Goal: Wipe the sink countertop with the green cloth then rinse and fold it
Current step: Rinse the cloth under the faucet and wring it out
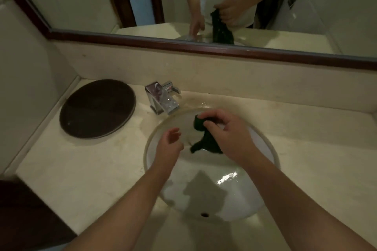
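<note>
The dark green cloth (206, 140) hangs bunched over the white sink basin (240, 199), below and to the right of the chrome faucet (163, 98). My right hand (228, 134) is closed on the cloth's top end, and the rest dangles down toward the bowl. My left hand (170, 144) hovers just left of the cloth with its fingers apart, holding nothing. The cream countertop (81, 169) surrounds the basin. No water stream is visible from the faucet.
A round dark brown tray (98, 108) lies on the countertop at the back left. A wood-framed mirror (204, 45) runs along the back wall and reflects the hands and cloth. A dark cabinet edge (26, 216) sits at the lower left.
</note>
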Demonstrator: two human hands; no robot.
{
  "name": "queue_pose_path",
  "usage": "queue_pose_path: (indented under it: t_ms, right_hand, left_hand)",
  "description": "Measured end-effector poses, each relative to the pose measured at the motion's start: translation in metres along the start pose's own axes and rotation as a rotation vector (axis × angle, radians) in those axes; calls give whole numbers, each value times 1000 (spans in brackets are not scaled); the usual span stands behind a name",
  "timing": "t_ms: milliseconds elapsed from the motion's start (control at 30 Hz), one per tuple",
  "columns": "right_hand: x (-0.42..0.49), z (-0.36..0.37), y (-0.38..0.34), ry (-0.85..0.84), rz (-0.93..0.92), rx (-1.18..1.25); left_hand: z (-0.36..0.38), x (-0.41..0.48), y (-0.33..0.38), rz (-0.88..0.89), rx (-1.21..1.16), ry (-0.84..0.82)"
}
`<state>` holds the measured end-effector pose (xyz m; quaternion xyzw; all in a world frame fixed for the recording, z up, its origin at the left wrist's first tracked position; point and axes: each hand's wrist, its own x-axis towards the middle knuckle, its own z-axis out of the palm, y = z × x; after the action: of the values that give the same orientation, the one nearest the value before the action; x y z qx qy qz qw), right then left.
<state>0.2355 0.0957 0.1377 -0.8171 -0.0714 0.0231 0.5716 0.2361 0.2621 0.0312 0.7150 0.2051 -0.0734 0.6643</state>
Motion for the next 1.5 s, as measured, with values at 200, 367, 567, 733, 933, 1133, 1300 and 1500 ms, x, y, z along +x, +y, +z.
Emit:
queue_pose_path:
  t_ms: [200,367,567,733,933,1133,1300,1500]
  right_hand:
    - [20,-1,-34,135,-90,156]
    - [39,5,-43,146,41,451]
    - [53,7,-8,254,265,826]
    - [58,31,57,51,487,111]
    - [125,61,69,112,369,-426]
    - [184,85,57,-5,116,-580]
    - [198,83,69,11,36,-644]
    - [197,86,69,76,65,-583]
  left_hand:
    - [23,-8,32,448,112,-235]
    - [51,6,39,394,74,-379]
    - [27,44,18,-295,-431,-306]
    - [-10,64,-1,-560,-1031,-339]
    - [-16,92,-10,-616,-1052,-206]
    - [-13,118,-3,-579,-925,-301]
    - [-7,117,7,-639,-936,-179]
    - [-3,110,21,-700,-843,-174]
